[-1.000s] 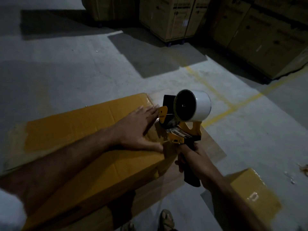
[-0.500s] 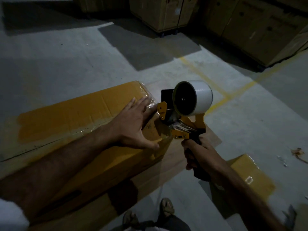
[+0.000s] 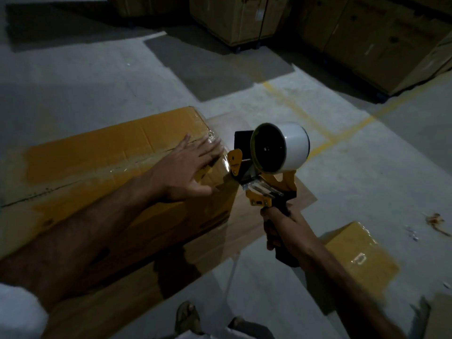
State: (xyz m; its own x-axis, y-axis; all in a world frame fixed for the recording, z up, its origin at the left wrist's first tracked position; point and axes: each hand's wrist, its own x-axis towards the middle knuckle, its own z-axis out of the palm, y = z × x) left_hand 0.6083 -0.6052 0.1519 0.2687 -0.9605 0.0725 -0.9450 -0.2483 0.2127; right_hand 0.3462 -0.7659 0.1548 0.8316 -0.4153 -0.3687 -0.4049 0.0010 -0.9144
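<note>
Head view: carton (image 3: 85, 152) is lying mid-left of frame, its seam looking mostly taped. Left hand (image 3: 183, 172) is pressing its right end, fingers spread flat. Right hand (image 3: 287, 231) is clamping the tape dispenser (image 3: 266, 172) handle, centre frame. Cutting the tape is probably what's left.

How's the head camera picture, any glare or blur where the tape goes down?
Head view: dim overall; glare on the clear tape at the box corner; the left hand blurred at its fingertips; the tape dispenser in the right hand sharp, roll bright.

Concrete floor (image 3: 97, 81) bears a cardboard sheet (image 3: 244, 231) and small box (image 3: 359, 260).
</note>
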